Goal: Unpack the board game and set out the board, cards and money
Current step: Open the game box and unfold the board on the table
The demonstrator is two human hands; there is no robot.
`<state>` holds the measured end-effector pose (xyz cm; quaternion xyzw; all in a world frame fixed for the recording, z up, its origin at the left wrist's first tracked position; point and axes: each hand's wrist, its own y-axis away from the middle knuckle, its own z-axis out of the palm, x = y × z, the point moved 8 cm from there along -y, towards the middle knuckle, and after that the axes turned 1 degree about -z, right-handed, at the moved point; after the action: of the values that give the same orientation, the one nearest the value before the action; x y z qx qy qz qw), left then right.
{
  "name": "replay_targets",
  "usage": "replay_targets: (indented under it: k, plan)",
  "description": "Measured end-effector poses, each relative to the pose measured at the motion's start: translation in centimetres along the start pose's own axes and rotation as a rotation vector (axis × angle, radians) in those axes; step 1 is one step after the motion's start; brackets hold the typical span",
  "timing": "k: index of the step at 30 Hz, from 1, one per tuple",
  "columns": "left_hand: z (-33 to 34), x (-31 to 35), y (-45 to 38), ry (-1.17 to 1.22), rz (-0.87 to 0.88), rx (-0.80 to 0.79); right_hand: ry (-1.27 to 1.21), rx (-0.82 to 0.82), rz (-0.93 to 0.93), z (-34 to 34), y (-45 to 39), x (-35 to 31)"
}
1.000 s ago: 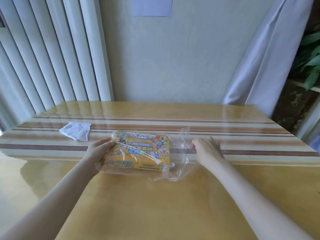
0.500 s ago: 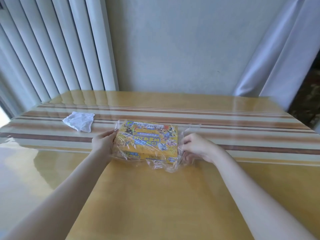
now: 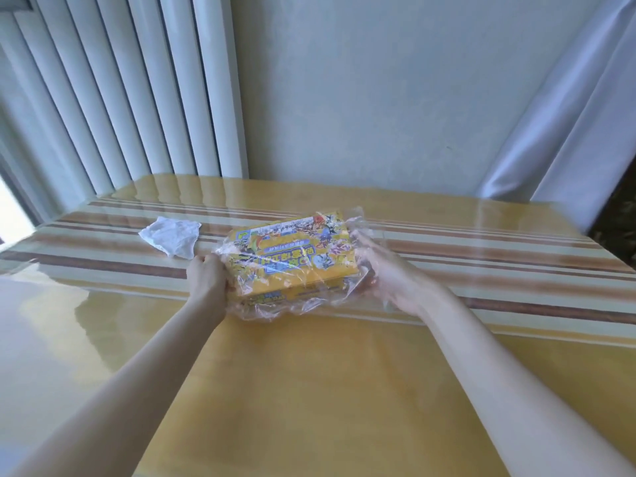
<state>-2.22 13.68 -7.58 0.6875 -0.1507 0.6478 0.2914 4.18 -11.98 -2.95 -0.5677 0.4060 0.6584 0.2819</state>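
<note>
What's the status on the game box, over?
Left hand grips the clear plastic bag at the box's left end. Right hand inside the bag's open end, grip unclear. Yellow game box still bagged, unopened. White tissue lies apart, clear.

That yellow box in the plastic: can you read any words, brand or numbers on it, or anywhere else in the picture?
Yellow game box: big blue and yellow lettering on the lid, seen upside down through the clear plastic wrap; too blurred to read.
Box front edge: a strip of small print, too small to read.
White crumpled tissue: no text.
Striped table: no text.
</note>
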Motion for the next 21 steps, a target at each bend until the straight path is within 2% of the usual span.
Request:
replay_targets:
  k: [3,6,8,10,14,17,19,21]
  plan:
    - [0.1,0.2,0.2,0.162,-0.084,-0.196,-0.029,-0.029,-0.017,1.3,0.0,-1.8]
    - [-0.4,1.2,0.8,0.109,-0.064,-0.417,0.068,-0.081,-0.04,2.0,-0.4,-2.6]
    - [-1.0,1.8,0.7,0.157,-0.089,-0.451,0.013,-0.021,-0.05,1.9,-0.8,-2.9]
    - [-2.3,2.7,-0.4,0.197,-0.072,-0.371,-0.1,0.049,-0.082,1.7,-1.4,-3.3]
    - [-5.9,4.0,-2.8,0.318,-0.065,0.031,-0.358,0.243,-0.203,-0.1,-1.9,-4.1]
    - [-8.4,5.8,-3.1,0.341,0.054,0.317,-0.49,0.384,-0.294,-1.9,-2.0,-4.5]
    - [-9.7,6.9,-2.8,0.363,0.093,0.417,-0.565,0.437,-0.319,-2.8,-2.2,-4.6]
    - [-10.2,6.9,-2.9,0.347,0.032,0.479,-0.59,0.42,-0.303,-2.9,-2.8,-4.6]
